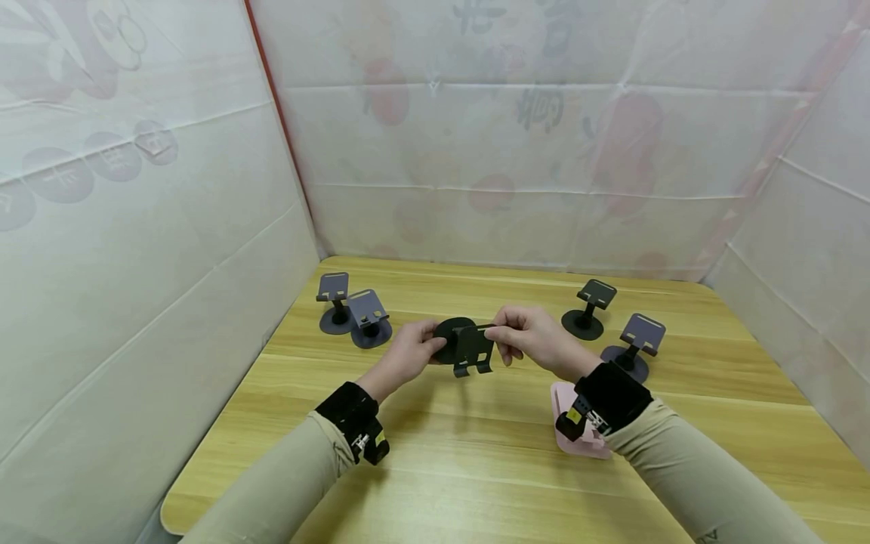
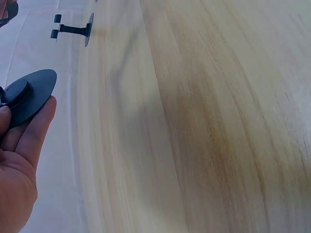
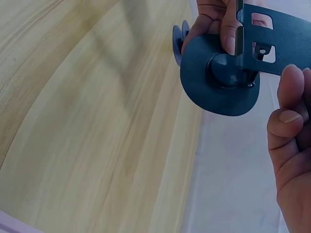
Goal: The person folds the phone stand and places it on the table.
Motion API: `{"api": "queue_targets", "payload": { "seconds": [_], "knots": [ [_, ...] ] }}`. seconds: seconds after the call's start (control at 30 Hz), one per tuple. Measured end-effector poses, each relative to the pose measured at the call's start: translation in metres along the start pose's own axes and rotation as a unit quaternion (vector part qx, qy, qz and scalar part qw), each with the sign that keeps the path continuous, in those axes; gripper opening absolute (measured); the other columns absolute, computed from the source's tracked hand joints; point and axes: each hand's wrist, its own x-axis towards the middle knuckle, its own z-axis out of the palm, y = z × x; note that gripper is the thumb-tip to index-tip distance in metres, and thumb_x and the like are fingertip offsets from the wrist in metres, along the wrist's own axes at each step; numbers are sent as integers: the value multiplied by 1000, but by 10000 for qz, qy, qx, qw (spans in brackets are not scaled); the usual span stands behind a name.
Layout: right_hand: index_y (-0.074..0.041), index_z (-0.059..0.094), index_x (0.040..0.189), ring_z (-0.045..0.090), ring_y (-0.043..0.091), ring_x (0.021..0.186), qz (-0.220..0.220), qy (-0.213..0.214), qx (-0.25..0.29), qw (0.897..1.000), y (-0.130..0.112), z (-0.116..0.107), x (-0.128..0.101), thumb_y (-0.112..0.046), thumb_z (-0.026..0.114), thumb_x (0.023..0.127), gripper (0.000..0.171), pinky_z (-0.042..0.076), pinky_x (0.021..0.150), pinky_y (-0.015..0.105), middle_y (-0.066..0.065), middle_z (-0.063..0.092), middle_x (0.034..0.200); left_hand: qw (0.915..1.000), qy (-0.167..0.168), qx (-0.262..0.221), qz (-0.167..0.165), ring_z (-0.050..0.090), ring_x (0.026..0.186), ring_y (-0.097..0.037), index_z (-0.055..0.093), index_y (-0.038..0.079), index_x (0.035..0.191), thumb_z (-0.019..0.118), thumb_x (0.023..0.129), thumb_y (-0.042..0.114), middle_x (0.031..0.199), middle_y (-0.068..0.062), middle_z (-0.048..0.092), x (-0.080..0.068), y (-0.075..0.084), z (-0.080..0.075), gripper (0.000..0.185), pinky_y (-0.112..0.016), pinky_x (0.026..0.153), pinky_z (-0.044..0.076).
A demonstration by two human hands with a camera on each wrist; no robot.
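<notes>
A: Where is the dark stand point(image 1: 473, 346)?

B: In the air above the wooden surface point(image 1: 476, 468), between the two hands; its rounded base point(image 1: 445, 330) is on the left, its slotted plate point(image 3: 279, 39) on the right, with two bent lips along the plate's lower edge

A: How do the hands hold it?

B: The left hand point(image 1: 406, 351) grips the base at its rim, thumb on the hub side and fingers behind; the right hand point(image 1: 540, 340) pinches the plate near an upper corner, thumb against forefinger

A: And around them?

B: To the left, two purplish-grey stands, one point(image 1: 334, 287) farther back and the other point(image 1: 367, 304) just beside it, both upright; to the right, a black stand point(image 1: 596, 293) upright near the back and another purplish-grey stand point(image 1: 642, 332) nearer; a pink stand point(image 1: 563, 397) lies low on the surface, partly hidden by the right wrist's black strap point(image 1: 612, 400); beyond the surface hang pale printed sheets point(image 1: 435, 151), creased, with a red line point(image 1: 279, 113) at the left corner
</notes>
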Motion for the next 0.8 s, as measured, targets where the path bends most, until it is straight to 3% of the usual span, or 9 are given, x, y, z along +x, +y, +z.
{"api": "queue_targets", "payload": {
  "seconds": [0.17, 0.33, 0.53, 0.8],
  "knots": [
    [-3, 61, 91, 63, 34, 72, 2, -28, 22, 10000, 1, 1, 0, -30, 62, 105, 31, 48, 66, 37, 16, 61, 77, 9993, 149, 245, 222, 73, 92, -27, 67, -3, 113, 57, 103, 0, 104, -19, 74, -2, -1, -2, 15, -37, 77, 62],
    [-4, 63, 92, 65, 33, 74, 110, -78, 12, 9999, 2, 3, -1, -33, 63, 104, 31, 48, 71, 36, 15, 61, 76, 9978, 292, 488, 353, 72, 87, -23, 68, 0, 106, 58, 103, 2, 100, -16, 75, -4, -2, -4, 11, -45, 78, 61],
    [-6, 62, 92, 64, 34, 76, 150, -146, 52, 9998, 4, 4, -1, -33, 62, 104, 30, 49, 76, 37, 13, 60, 74, 9949, 427, 739, 528, 66, 75, -20, 68, 3, 97, 60, 102, 3, 86, -8, 73, -6, -2, -5, 9, -33, 66, 55],
    [-4, 59, 93, 63, 41, 78, 111, -207, 224, 9995, 3, 5, -2, -31, 61, 105, 29, 56, 79, 43, 23, 53, 76, 9916, 354, 947, 807, 41, 56, -14, 60, 5, 90, 58, 104, 5, 65, -4, 49, -9, -2, -7, 14, -26, 57, 33]
  ]
}}
